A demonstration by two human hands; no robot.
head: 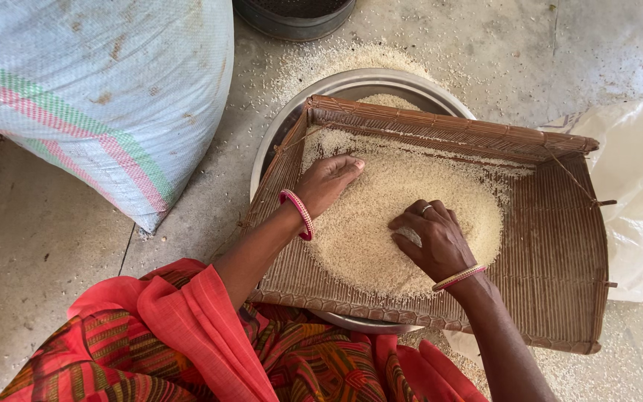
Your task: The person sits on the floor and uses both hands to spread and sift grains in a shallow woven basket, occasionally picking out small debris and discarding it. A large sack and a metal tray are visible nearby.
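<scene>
Lying across most of the view, a grey concrete floor is seen, and loose grains are scattered on it around the work. At the upper left a big woven sack is stood on the floor; it is white with pink and green stripes, and it is full. At the right edge a white plastic bag is laid on the floor, just beside the tray. In the middle a flat woven winnowing tray of brown cane is placed, with raised walls on the far side and on the two sides. It is rested on a round metal basin, whose rim is seen above and below the tray. At the top edge a part of a dark round container is shown.

On the tray a pile of white rice is spread, in the left and middle part of it. At the bottom a red patterned garment is worn by the person.

The left hand is laid on the left edge of the pile, with the fingers bent and pressed into the grains; nothing is closed in its grip, which is loose. A red bangle is worn on this wrist. The right hand is rested on the lower right of the pile, palm down and fingers spread, so the grip is wide and only touches the rice. A ring and thin bangles are worn on it.
</scene>
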